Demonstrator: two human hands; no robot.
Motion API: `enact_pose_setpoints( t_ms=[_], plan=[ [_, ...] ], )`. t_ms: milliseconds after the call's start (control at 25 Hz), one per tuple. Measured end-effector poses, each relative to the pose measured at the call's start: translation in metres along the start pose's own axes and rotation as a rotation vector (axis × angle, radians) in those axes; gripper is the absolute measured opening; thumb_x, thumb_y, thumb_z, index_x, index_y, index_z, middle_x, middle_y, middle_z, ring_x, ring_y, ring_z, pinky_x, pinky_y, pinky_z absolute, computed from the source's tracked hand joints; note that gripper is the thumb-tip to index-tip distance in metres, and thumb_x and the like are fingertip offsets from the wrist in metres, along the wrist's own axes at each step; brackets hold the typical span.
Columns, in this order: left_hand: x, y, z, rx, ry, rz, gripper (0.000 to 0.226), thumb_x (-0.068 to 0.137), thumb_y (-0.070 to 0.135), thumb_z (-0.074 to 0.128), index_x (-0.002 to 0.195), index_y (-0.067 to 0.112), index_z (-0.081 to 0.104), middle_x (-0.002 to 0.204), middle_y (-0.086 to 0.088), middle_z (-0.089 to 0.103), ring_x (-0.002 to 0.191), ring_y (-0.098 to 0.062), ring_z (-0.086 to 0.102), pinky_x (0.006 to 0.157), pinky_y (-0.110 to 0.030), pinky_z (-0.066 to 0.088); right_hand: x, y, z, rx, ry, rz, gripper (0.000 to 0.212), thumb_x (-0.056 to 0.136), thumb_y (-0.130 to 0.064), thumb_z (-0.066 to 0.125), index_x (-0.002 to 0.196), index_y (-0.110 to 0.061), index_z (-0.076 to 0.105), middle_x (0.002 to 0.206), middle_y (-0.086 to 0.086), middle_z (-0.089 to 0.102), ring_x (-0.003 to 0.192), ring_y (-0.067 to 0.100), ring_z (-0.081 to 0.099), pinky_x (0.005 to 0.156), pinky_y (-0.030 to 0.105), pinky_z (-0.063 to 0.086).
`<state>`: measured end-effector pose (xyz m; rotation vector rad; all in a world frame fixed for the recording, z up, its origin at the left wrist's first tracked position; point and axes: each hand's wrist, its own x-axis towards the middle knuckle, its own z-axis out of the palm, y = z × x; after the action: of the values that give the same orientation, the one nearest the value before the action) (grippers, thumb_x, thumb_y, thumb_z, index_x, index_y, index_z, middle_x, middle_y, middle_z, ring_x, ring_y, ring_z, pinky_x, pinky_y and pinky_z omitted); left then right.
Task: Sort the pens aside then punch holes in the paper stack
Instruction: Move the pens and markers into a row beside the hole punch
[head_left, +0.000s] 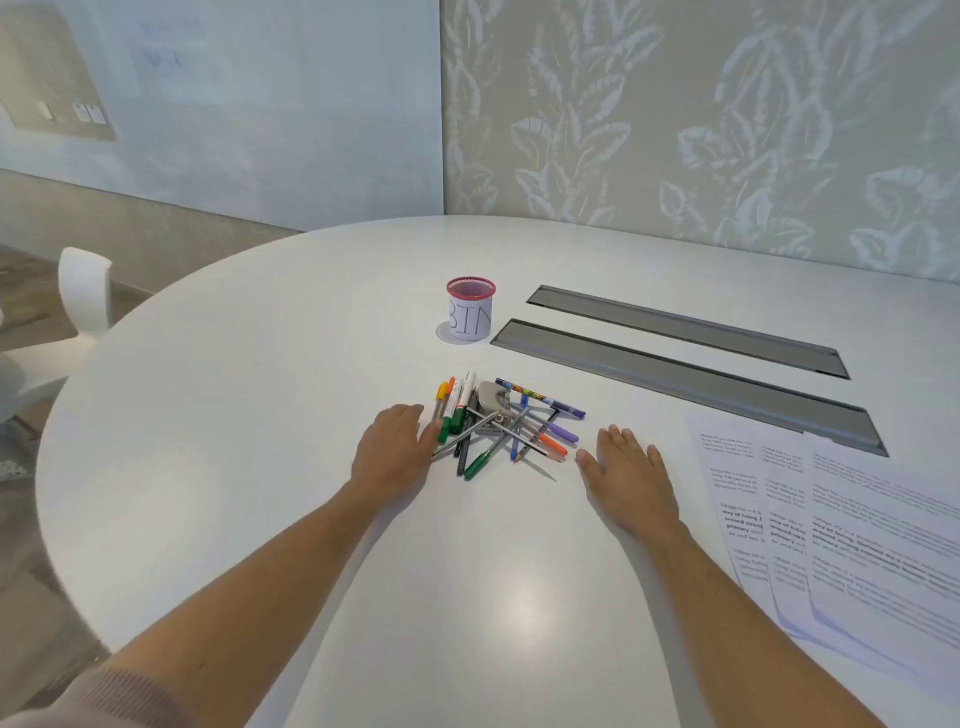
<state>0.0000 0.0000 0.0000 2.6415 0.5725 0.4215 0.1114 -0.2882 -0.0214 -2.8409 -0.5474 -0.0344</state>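
Observation:
A loose heap of several coloured pens and markers (491, 431) lies in the middle of the white table (260, 415). A grey hole punch (492, 397) sits in the heap, partly covered by pens. Printed paper sheets (852, 530) lie fanned out at the right. My left hand (392, 447) rests flat just left of the heap, fingertips touching the nearest pens. My right hand (626, 475) lies flat to the right of the heap, apart from it. Both hands hold nothing.
A red mesh cup labelled "BIN" (470, 310) stands behind the heap. Two grey cable-tray lids (685, 364) run diagonally at the back right. A white chair (83, 296) stands beyond the table's left edge. A patterned wall is close behind.

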Motion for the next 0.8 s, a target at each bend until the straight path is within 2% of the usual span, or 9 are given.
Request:
enact_pose_setpoints(
  t_ms=[120, 200, 520, 680, 800],
  plan=[
    [0.008, 0.01, 0.002, 0.136, 0.043, 0.044, 0.047, 0.098, 0.05, 0.037, 0.101, 0.011, 0.064, 0.104, -0.01, 0.066, 0.102, -0.032, 0.057, 0.079, -0.039, 0.041, 0.001, 0.002, 0.001, -0.029, 0.014, 0.005, 0.067, 0.1, -0.056, 0.015, 0.155, -0.018, 0.021, 0.165, 0.0, 0.018, 0.152, 0.017, 0.012, 0.121, 0.04, 0.003],
    [0.014, 0.018, 0.0, 0.186, 0.014, 0.028, 0.044, 0.095, 0.051, 0.039, 0.084, 0.013, 0.058, 0.089, -0.008, 0.063, 0.09, -0.033, 0.058, 0.069, -0.037, 0.037, 0.002, 0.002, 0.003, -0.03, 0.004, 0.004, 0.068, 0.1, -0.057, 0.015, 0.156, -0.018, 0.02, 0.165, -0.001, 0.017, 0.152, 0.016, 0.011, 0.121, 0.04, 0.001],
    [0.035, 0.025, -0.006, 0.172, -0.091, -0.073, 0.028, 0.083, 0.037, 0.051, 0.081, 0.012, 0.064, 0.074, -0.005, 0.059, 0.077, -0.027, 0.055, 0.066, -0.033, 0.041, 0.003, 0.003, 0.007, -0.048, 0.007, 0.019, 0.07, 0.099, -0.06, 0.015, 0.156, -0.02, 0.019, 0.165, -0.002, 0.016, 0.152, 0.016, 0.011, 0.119, 0.037, -0.003],
    [0.04, 0.02, -0.007, 0.097, -0.116, -0.092, 0.02, 0.079, 0.025, 0.053, 0.081, 0.008, 0.064, 0.077, -0.009, 0.062, 0.078, -0.03, 0.059, 0.065, -0.033, 0.048, 0.004, 0.004, 0.007, -0.051, 0.018, 0.023, 0.07, 0.098, -0.061, 0.016, 0.156, -0.02, 0.02, 0.165, -0.001, 0.017, 0.152, 0.017, 0.012, 0.117, 0.036, -0.004],
    [0.041, 0.021, -0.007, 0.083, -0.106, -0.082, 0.019, 0.08, 0.024, 0.054, 0.086, 0.008, 0.062, 0.081, -0.009, 0.061, 0.081, -0.031, 0.058, 0.066, -0.034, 0.049, 0.004, 0.004, 0.007, -0.048, 0.025, 0.022, 0.07, 0.098, -0.06, 0.016, 0.156, -0.02, 0.02, 0.165, -0.001, 0.017, 0.152, 0.016, 0.013, 0.119, 0.038, -0.002]
  ],
)
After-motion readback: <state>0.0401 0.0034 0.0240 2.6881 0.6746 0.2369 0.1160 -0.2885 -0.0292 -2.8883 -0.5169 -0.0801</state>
